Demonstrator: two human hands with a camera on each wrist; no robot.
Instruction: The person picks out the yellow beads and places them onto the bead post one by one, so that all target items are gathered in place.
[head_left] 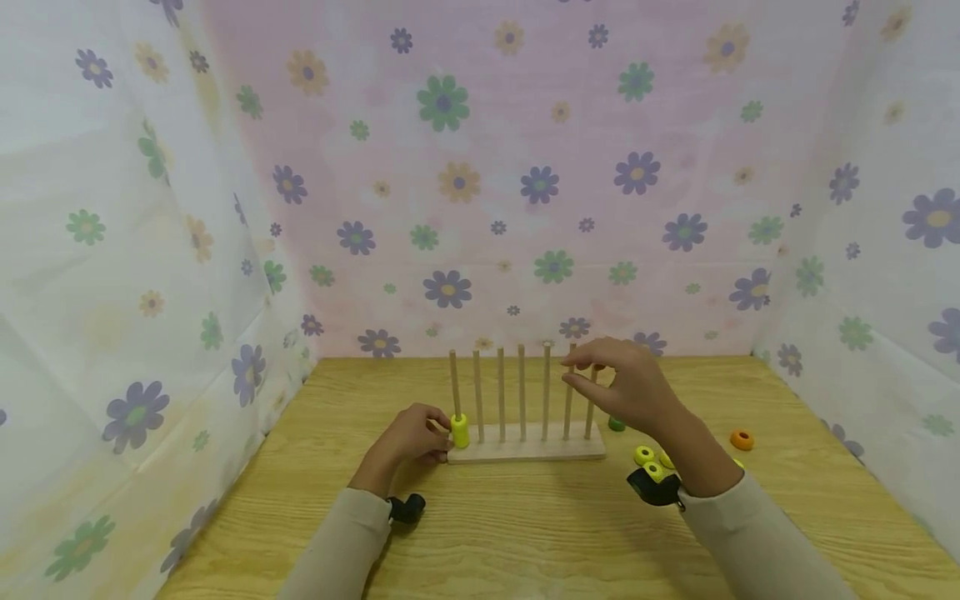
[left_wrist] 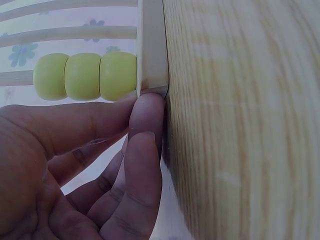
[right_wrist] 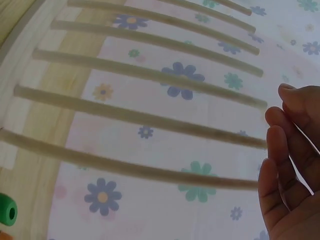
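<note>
A wooden peg stand (head_left: 527,451) has a row of upright pegs. Three yellow beads (left_wrist: 82,76) are stacked at the bottom of its leftmost peg. My left hand (head_left: 412,435) pinches the left end of the stand's base, thumb and fingertips at the corner beside the beads. Up by the tops of the right-hand pegs is my right hand (head_left: 626,379), thumb and fingers loosely bent and apart, with no bead visible between them. In the right wrist view its fingers (right_wrist: 276,142) are near the tips of the bare pegs (right_wrist: 145,120).
Right of the stand lie several loose yellow beads (head_left: 643,455), partly hidden by the right wrist and its black strap mount (head_left: 654,487). A green bead (head_left: 616,424) lies by the stand's right end, and an orange bead (head_left: 742,439) farther right. Flowered cloth (head_left: 495,267) surrounds the wooden table (head_left: 525,533).
</note>
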